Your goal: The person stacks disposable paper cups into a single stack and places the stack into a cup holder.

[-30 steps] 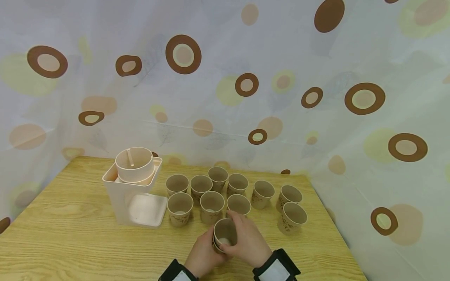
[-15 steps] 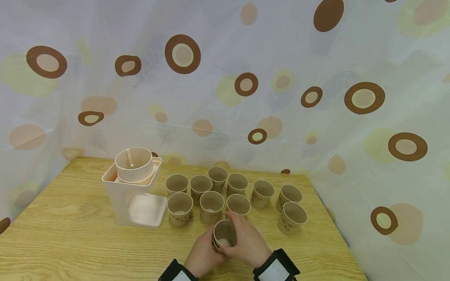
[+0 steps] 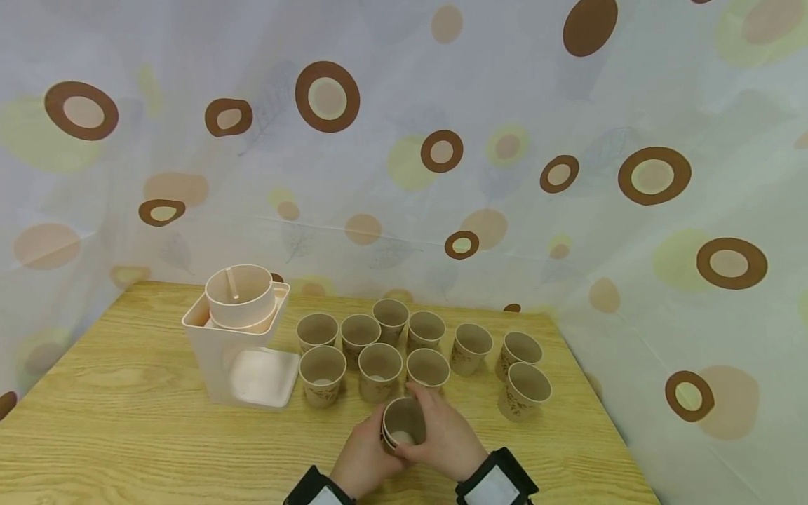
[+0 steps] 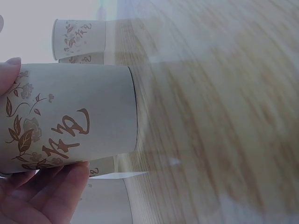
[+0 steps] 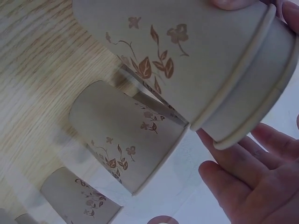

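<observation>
Two paper cups, one nested in the other, are between my hands near the front of the table. My left hand grips the lower, outer cup, printed with brown flowers and lettering. My right hand holds the inner cup by its rim, thumb on the near side and fingers on the far side. In the right wrist view both rims show, with a narrow band of the inner cup standing out past the outer rim. Just behind my right fingertips stands another paper cup.
Several more upright paper cups stand behind the hands, among them a front-left cup and a far-right cup. To the left is a cream plastic container with a round part on top. A patterned cloth hangs behind the wooden table.
The inner cup has shifted slightly down in the head view, with the right hand still on its rim. The left hand and the standing cups have hardly moved.
</observation>
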Motion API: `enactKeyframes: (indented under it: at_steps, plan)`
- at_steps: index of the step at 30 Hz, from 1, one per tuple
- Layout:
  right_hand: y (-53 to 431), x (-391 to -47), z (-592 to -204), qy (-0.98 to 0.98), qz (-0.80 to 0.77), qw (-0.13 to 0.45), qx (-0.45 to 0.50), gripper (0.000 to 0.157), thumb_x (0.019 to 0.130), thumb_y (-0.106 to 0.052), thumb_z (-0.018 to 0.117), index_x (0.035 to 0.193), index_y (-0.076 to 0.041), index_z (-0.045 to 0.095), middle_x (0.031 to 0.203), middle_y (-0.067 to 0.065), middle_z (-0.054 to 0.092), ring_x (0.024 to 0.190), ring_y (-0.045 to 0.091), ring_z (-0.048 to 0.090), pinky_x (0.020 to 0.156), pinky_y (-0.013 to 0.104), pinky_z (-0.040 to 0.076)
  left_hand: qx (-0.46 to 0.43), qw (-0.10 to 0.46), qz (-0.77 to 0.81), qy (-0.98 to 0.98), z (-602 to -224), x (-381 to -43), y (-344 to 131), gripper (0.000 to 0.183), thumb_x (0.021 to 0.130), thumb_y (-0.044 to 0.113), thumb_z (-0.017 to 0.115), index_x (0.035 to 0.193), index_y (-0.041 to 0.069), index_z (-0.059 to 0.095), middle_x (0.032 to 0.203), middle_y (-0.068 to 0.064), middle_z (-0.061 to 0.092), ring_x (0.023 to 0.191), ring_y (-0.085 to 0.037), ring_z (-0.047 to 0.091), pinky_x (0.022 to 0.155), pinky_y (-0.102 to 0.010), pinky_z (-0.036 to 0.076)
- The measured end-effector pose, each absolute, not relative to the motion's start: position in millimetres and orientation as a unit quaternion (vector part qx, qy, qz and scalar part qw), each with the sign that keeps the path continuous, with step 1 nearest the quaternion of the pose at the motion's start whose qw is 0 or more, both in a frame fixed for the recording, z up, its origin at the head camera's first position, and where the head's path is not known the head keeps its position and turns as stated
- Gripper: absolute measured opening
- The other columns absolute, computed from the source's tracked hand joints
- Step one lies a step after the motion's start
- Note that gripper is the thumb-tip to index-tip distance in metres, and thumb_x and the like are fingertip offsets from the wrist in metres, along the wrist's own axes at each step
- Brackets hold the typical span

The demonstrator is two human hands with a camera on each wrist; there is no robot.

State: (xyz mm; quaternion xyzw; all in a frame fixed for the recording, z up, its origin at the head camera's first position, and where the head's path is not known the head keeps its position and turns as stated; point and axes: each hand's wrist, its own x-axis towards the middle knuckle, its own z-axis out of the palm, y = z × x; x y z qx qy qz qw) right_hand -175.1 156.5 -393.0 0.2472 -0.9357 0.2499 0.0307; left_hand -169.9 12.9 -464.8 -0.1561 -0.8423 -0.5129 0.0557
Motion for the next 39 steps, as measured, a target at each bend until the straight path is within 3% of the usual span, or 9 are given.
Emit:
enactKeyframes:
  at_steps: [19,26,31,36,39]
  plan:
    - [161.4,-179.7,-397.5,-0.932,0.280,-0.028,0.228,0.087,0.059,-0.025,0.084,0.129,0.008,0.044,0.119,0.026,0.060,0.099,0.032,0.058,0.080,0.049,0.051,-0.159,0.025,-0.516,-0.841,-465.9,-172.0,9.9,0.069,0.064,0.023,0.080,0.122,-0.002,0.051,0.113,-0.018,0.066,0.099,-0.028,0.062,0.084,-0.046,0.052]
    - [163.0,-179.7,-400.3,-0.930,0.288,-0.029,0.228,0.088,0.058,-0.028,0.085,0.128,0.007,0.045,0.120,0.025,0.060,0.099,0.032,0.059,0.080,0.049,0.051,-0.161,0.043,-0.524,-0.835,-467.5,-171.5,11.0,0.075,0.063,0.022,0.081,0.125,-0.004,0.047,0.117,-0.020,0.061,0.103,-0.029,0.059,0.087,-0.049,0.050]
    - [164.5,-179.6,-401.3,-0.927,0.297,-0.026,0.228,0.083,0.066,-0.035,0.080,0.128,0.006,0.046,0.122,0.025,0.059,0.102,0.033,0.058,0.082,0.050,0.051,-0.157,0.061,-0.534,-0.829,-469.0,-170.9,10.6,0.073,0.063,0.022,0.082,0.124,-0.001,0.050,0.117,-0.016,0.061,0.104,-0.028,0.058,0.087,-0.049,0.050]
    - [169.4,-193.1,-400.4,-0.929,0.324,0.026,0.174,0.069,0.080,-0.039,0.069,0.128,0.006,0.049,0.125,0.026,0.058,0.113,0.038,0.054,0.092,0.055,0.047,-0.146,0.061,-0.532,-0.832,-466.2,-170.0,7.4,0.071,0.062,0.025,0.083,0.120,0.000,0.051,0.112,-0.015,0.063,0.100,-0.028,0.059,0.083,-0.049,0.051]
    - [174.3,-210.1,-399.9,-0.936,0.316,0.077,0.133,0.067,0.082,-0.034,0.068,0.129,0.009,0.047,0.127,0.029,0.054,0.118,0.042,0.049,0.095,0.056,0.045,-0.137,0.062,-0.534,-0.832,-464.5,-170.1,5.8,0.070,0.061,0.024,0.083,0.119,-0.001,0.052,0.110,-0.015,0.063,0.099,-0.029,0.059,0.083,-0.049,0.050]
